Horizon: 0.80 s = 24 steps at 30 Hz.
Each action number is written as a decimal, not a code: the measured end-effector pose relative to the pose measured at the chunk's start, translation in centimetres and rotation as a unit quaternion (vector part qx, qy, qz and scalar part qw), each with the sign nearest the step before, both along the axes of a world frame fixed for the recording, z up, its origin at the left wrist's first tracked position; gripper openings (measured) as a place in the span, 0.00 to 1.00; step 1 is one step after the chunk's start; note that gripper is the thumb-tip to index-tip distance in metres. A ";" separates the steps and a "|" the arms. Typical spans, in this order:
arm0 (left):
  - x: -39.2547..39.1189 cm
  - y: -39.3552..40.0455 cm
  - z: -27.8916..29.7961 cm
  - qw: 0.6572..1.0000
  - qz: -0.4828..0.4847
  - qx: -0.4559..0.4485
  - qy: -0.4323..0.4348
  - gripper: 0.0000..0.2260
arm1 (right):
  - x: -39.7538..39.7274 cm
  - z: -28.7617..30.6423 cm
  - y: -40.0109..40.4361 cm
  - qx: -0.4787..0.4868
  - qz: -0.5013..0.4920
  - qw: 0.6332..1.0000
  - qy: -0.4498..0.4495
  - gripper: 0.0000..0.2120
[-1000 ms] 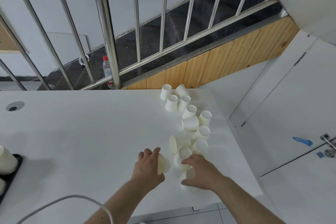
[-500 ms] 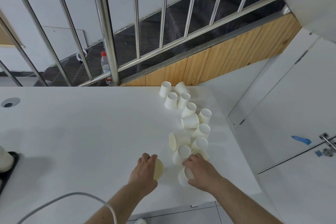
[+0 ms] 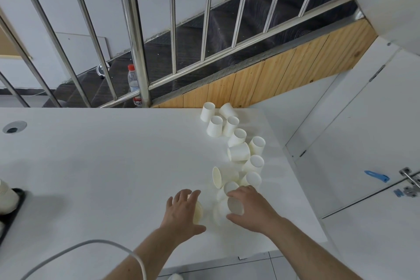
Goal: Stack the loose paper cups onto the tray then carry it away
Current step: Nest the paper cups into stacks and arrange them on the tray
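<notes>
Cup (image 3: 198, 211) in left hand (image 3: 181, 210) grip, fingers curled around; right hand (image 3: 248, 208) pinching second cup (image 3: 235, 206).

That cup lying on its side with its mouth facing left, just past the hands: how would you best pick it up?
Probably from above, fingers and thumb round the wall of the tipped cup. It lies on its side on the table, so the rounded wall faces up, and other cups crowd its right. Its open mouth on the left is an alternative.

A white table (image 3: 95, 166) is carrying a trail of loose paper cups (image 3: 238, 151) toward my right, a black tray (image 3: 12, 213) at my left edge, and a grey cable (image 3: 75, 248).
</notes>
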<state>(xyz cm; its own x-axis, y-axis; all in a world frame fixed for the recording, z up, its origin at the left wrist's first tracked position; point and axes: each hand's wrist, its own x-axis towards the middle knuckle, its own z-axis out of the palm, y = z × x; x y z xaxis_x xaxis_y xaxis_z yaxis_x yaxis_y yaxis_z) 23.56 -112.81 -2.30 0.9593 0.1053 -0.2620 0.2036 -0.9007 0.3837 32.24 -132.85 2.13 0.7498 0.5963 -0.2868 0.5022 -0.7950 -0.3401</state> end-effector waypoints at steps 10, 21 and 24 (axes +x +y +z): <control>0.4 -0.8 2.6 0.977 0.031 -0.168 -0.128 0.35 | 0.3 1.5 0.8 0.316 -0.240 0.876 0.275 0.13; 0.4 -1.3 2.6 0.985 -0.053 -0.126 -0.108 0.37 | -1.1 0.5 2.1 0.246 -0.219 0.933 0.142 0.19; 0.6 -2.0 2.5 0.987 -0.075 -0.097 -0.100 0.36 | -1.4 0.1 2.5 0.208 -0.195 0.949 0.134 0.12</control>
